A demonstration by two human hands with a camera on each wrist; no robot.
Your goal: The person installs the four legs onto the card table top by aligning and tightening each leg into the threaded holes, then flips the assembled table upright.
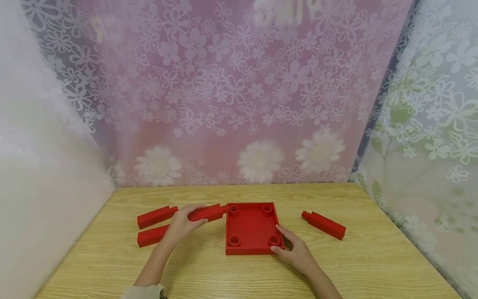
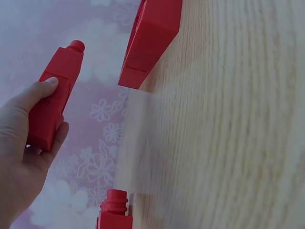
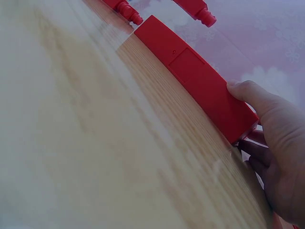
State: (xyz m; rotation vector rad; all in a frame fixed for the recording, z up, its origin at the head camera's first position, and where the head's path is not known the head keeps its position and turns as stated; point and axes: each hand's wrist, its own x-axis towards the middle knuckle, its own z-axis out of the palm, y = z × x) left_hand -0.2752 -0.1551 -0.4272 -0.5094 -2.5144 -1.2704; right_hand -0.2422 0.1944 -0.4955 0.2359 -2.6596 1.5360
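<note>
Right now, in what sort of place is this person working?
Probably a small curtained-off work booth: a yellowish wood-grain table is backed by a pink-purple, flower-patterned hanging sheet, with a whitish, flower-patterned sheet along its right side.

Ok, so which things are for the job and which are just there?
Part of the job:
- red tray with four round sockets, held in the right grip
- knobbed red block in the left grip
- probably, since they look alike: far-left block, near-left block, far-right block

Just there:
- wooden table
- flowery cloth behind
</note>
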